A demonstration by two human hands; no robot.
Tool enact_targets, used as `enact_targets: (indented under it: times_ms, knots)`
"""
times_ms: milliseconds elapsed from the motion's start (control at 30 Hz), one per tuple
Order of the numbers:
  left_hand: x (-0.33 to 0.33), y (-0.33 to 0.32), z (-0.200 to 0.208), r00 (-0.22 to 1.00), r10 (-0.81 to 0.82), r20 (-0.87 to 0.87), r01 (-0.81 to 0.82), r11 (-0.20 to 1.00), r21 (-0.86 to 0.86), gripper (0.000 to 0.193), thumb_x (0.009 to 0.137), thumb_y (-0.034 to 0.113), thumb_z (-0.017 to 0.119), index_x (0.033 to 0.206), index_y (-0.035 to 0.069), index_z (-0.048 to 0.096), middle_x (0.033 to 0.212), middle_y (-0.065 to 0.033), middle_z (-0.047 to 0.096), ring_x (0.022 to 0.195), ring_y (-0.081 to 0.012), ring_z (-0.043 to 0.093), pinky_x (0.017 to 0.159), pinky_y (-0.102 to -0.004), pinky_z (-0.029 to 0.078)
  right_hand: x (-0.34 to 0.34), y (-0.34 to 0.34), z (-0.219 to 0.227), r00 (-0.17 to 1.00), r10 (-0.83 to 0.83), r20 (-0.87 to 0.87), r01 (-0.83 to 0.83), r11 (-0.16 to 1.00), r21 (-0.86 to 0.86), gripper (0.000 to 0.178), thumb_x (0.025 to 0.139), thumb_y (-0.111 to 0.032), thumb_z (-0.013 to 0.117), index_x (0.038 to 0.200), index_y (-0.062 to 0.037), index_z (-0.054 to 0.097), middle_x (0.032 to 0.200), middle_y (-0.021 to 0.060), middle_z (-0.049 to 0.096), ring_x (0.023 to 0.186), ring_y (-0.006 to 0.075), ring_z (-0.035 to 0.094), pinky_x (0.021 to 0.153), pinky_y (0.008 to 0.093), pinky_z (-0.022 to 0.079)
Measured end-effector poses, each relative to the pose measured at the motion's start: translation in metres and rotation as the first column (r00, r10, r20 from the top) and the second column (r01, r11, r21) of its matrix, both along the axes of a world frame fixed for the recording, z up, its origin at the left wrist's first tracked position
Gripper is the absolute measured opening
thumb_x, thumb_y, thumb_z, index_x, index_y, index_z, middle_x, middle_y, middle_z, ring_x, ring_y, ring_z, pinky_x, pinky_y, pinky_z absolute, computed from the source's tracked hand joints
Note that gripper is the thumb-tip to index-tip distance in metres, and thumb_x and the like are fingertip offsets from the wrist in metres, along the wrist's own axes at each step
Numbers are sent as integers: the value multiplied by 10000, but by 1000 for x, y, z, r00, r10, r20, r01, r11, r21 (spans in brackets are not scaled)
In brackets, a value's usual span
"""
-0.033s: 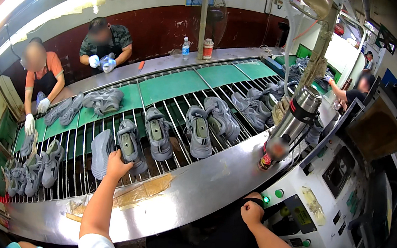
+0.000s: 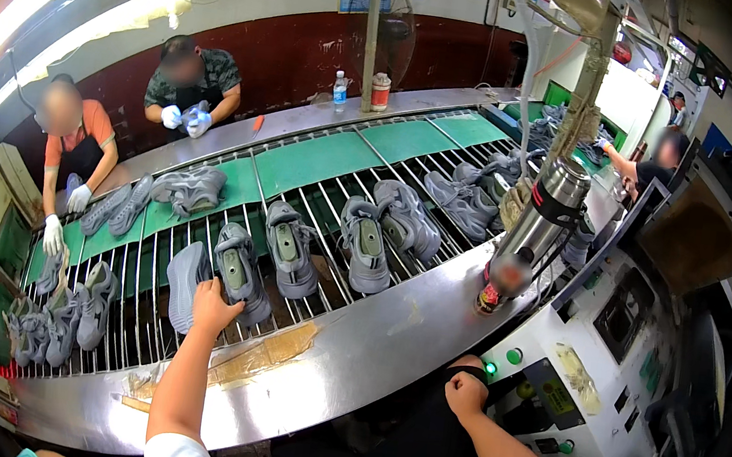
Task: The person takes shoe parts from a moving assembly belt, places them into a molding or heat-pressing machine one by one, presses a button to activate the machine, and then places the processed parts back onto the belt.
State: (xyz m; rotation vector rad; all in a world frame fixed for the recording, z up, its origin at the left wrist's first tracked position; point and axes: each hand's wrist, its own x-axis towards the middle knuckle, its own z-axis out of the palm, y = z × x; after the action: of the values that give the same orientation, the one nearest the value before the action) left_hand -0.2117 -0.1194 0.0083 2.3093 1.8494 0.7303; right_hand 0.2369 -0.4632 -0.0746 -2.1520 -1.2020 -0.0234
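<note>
My left hand (image 2: 214,309) reaches over the near edge of a rod conveyor (image 2: 148,325). Its fingers touch the side of a grey sneaker (image 2: 185,284) that is tipped over, with its ridged sole showing. The thumb is spread out toward the heel of an upright grey sneaker (image 2: 240,272) just to the right. Part of the fingers is hidden between the two shoes. My right hand (image 2: 465,392) rests curled by my knee, with nothing visible in it. Further right on the rods stand more grey sneakers (image 2: 292,251), toes pointing away.
A steel ledge (image 2: 371,339) with torn brown tape runs along the near side. On it stands a steel flask (image 2: 551,206). A control panel (image 2: 538,387) with green buttons is at the right. Two gloved co-workers (image 2: 84,139) handle shoes across the conveyor; another person (image 2: 657,164) is far right.
</note>
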Motion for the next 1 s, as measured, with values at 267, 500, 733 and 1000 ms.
enact_targets:
  times_ms: [267,500,733,1000]
  knots:
    - [-54,31,12,828,527,-191,-532,630,-565,1154,580,412,770,1504,132,137,1504,-208,201,1324,-422,316,1031,-520,356,12,-20,-7,996,-80,-45,82,995,50,115,672,-122,666,617,-109,566,558,73,549,542,287,563,493,389,435]
    - [-104,61,5,840,543,-13,-450,683,-575,1067,479,269,780,1421,8,350,1353,-257,455,1196,-404,500,971,-411,454,-9,3,10,992,61,-110,-54,996,65,96,670,-149,675,635,-108,595,583,75,576,549,281,581,505,382,453]
    - [-138,-82,59,628,414,658,42,827,-561,906,565,31,573,1436,3,323,804,-110,632,744,-228,595,766,-366,485,21,-31,-5,971,-45,-234,70,992,104,61,677,-141,680,686,-105,633,622,73,610,579,260,607,537,352,475]
    - [-52,-269,97,132,313,940,297,893,-339,895,630,241,584,1459,65,296,1149,-181,525,982,-314,566,882,-466,446,-3,-22,12,928,109,-356,-92,994,64,91,721,-195,678,774,-121,684,700,54,665,650,217,650,600,335,507]
